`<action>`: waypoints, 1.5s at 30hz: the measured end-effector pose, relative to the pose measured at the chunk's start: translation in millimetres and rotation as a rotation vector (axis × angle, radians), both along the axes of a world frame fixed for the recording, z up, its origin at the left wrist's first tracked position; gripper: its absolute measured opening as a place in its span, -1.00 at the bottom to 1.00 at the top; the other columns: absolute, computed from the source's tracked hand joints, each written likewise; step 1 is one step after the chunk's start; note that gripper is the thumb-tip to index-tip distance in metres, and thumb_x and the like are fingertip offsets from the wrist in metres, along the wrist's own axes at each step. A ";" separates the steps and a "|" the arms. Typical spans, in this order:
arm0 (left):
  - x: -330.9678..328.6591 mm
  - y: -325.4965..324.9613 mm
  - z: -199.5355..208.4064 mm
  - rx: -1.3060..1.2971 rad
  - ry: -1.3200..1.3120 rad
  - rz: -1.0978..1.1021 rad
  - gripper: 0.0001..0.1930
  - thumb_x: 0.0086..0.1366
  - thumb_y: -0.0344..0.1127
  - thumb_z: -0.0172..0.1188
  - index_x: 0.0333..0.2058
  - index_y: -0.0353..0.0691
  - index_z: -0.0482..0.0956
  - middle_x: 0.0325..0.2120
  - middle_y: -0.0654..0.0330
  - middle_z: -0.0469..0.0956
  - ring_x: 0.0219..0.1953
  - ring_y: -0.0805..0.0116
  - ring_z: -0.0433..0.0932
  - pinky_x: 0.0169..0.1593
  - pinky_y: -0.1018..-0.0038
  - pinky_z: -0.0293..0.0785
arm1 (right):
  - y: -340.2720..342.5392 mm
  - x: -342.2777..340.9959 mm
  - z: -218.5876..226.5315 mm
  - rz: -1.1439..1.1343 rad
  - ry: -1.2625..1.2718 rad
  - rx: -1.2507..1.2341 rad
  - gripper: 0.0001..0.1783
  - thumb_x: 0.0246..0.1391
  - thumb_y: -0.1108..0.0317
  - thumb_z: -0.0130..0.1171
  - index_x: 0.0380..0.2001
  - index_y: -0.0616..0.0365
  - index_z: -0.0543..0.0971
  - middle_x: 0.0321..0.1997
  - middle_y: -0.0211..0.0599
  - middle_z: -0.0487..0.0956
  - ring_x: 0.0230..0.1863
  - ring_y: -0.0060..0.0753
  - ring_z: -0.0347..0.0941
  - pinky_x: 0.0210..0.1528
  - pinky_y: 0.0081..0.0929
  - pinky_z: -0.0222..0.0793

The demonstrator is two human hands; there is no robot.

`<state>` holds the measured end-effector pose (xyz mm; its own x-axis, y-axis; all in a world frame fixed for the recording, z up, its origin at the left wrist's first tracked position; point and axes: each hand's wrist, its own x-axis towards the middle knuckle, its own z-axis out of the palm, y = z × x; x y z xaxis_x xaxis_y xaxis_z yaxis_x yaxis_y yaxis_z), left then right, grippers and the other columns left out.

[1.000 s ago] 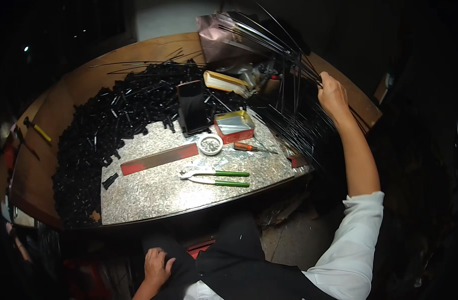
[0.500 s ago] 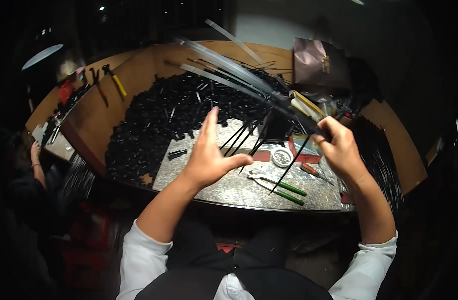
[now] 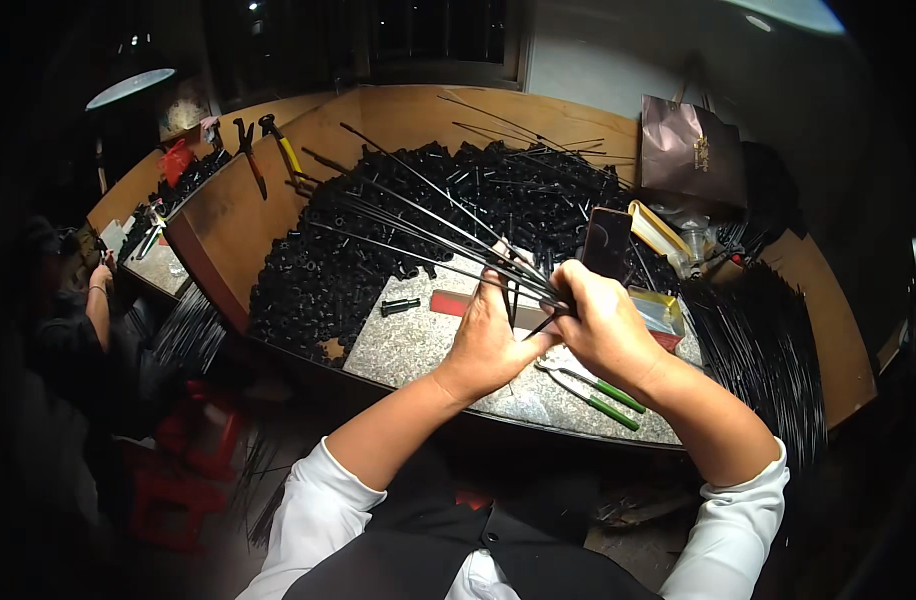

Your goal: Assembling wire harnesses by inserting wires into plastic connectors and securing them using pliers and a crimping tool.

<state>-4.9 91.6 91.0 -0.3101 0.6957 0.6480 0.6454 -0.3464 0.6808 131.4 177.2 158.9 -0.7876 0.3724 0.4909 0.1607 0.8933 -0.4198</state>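
A bundle of long thin black rods (image 3: 523, 270) fans out toward the far left, its near end gripped in my right hand (image 3: 608, 325). My left hand (image 3: 485, 340) is beside it, fingers stretched up against the rods and thumb reaching toward my right hand. Part of the left fingers is hidden behind the rods. Below my right hand, green-handled pliers (image 3: 610, 408) lie on the speckled worktop (image 3: 403, 350). A short black part (image 3: 400, 306) rests left of my left hand, near a flat red-and-grey strip (image 3: 450, 303).
A large heap of small black parts (image 3: 318, 270) covers the left and back. More rods (image 3: 768, 350) hang at the right edge. Behind my right hand are a dark flat rectangular object (image 3: 606, 242) and a paper bag (image 3: 690, 150). Another person's hand (image 3: 102, 272) is at far left.
My right hand has moved left with the rods, which have stopped sweeping and point left. My left hand has moved right to meet them. The view has shifted slightly.
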 end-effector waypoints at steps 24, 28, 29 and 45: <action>-23.7 -17.7 8.7 0.347 -0.287 0.138 -0.46 0.03 -0.61 0.26 0.00 -0.36 0.26 -0.21 0.12 0.49 -0.19 0.42 0.51 -0.13 0.56 0.46 | -30.8 10.2 -4.8 0.091 -0.075 -0.198 -0.77 -0.02 0.49 0.16 -0.27 0.30 0.43 -0.48 -0.12 0.49 -0.47 -0.34 0.42 -0.38 -0.43 0.33; -50.5 -23.4 24.3 0.424 -0.539 0.120 -0.74 0.15 -0.57 0.19 -0.16 -0.39 0.45 -0.38 0.16 0.60 -0.31 0.49 0.56 -0.20 0.57 0.49 | -39.0 32.9 -8.2 0.141 -0.231 -0.315 -0.62 -0.07 0.49 0.17 -0.13 0.26 0.38 -0.44 -0.18 0.46 -0.44 -0.35 0.39 -0.36 -0.45 0.33; -60.3 -22.5 25.1 0.406 -0.586 0.188 -0.75 0.16 -0.56 0.20 -0.16 -0.40 0.46 -0.36 0.14 0.60 -0.30 0.48 0.56 -0.18 0.57 0.50 | -41.3 38.2 -5.9 0.114 -0.337 -0.400 -0.60 -0.08 0.48 0.18 -0.12 0.26 0.38 -0.44 -0.19 0.45 -0.44 -0.35 0.39 -0.35 -0.45 0.33; -84.0 43.0 61.8 0.092 -0.308 -0.331 -0.84 0.15 -0.49 0.23 -0.26 -0.32 0.63 -0.32 0.18 0.63 -0.27 0.46 0.59 -0.13 0.53 0.52 | -49.6 67.3 -21.4 0.117 -0.163 -1.105 -0.56 0.18 0.39 0.05 0.09 0.25 0.25 -0.50 -0.45 0.41 -0.60 -0.69 0.32 -0.58 -0.68 0.27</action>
